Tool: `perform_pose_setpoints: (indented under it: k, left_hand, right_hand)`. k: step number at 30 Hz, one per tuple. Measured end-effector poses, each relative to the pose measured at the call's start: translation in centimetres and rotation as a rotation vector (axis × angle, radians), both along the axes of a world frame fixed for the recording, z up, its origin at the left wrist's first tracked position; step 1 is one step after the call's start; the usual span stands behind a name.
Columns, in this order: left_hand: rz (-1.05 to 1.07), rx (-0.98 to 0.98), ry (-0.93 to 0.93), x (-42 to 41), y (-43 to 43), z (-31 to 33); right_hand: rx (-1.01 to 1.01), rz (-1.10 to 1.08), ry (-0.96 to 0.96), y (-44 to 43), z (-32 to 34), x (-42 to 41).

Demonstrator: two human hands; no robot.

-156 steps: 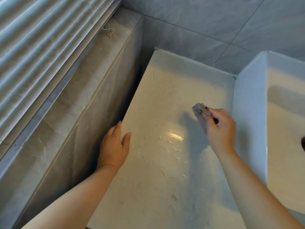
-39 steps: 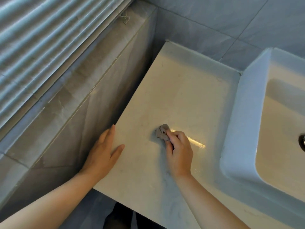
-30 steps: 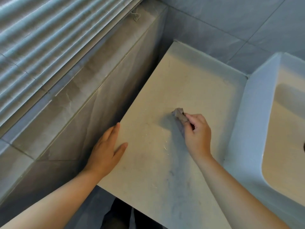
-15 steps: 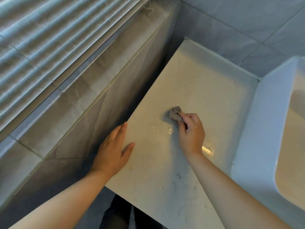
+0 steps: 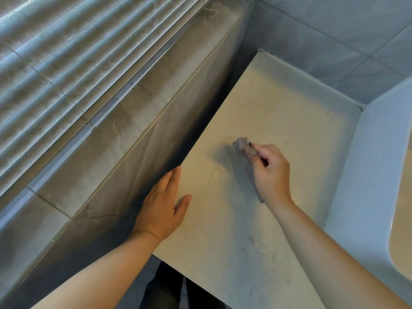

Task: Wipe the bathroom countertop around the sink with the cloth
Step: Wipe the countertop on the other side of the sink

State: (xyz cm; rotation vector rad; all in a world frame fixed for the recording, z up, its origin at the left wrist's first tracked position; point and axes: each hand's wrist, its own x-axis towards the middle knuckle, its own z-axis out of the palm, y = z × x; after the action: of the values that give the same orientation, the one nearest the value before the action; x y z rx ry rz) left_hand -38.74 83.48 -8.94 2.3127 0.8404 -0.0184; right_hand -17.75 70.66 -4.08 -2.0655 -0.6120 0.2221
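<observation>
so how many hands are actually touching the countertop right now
1 for certain. The left hand rests flat on the countertop at its left edge. The right hand is near the middle gripping the cloth; whether it touches the surface itself is hidden.

cloth hand slides up and to the right

half a second ago the right hand [image 5: 270,172] pressed the cloth [image 5: 243,145] nearer the bench's [image 5: 289,103] left edge; now hand and cloth sit further from that edge and closer to the sink [image 5: 365,175]. the bright wet shine by the wrist is gone. more of the sink has slipped out of view on the right.
</observation>
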Motion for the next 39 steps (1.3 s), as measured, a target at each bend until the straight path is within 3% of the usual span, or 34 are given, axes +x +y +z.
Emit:
perform_pose_setpoints:
  k: [5, 10, 14, 28, 33, 36, 39]
  left_hand:
    - [-0.005, -0.004, -0.008, -0.1, 0.0, -0.1]
    - [-0.007, -0.006, -0.009, 0.0, 0.0, 0.0]
    - [-0.008, -0.016, 0.013, 0.0, 0.0, 0.1]
    - [-0.007, 0.018, 0.014, 0.0, 0.0, 0.1]
    - [-0.002, 0.006, 0.004, 0.1, -0.1, 0.4]
    - [0.002, -0.002, -0.011, 0.1, -0.1, 0.5]
    - [0.001, -0.006, -0.014, 0.0, 0.0, 0.4]
  right_hand:
    - [-0.168, 0.031, -0.106, 2.7, -0.9, 5.0]
    - [-0.250, 0.025, -0.149, 4.4, -3.0, 4.6]
    - [-0.226, -0.015, -0.170, 4.4, -3.5, 2.8]
    - [-0.168, 0.158, -0.150, 3.2, -3.8, -4.4]
    - [-0.131, 0.246, 0.092, 2.4, -3.0, -6.0]
    - [-0.035, 0.175, 0.148, 2.3, -1.4, -5.6]
    - [0.007, 0.088, 0.058, 3.5, 0.2, -3.0]
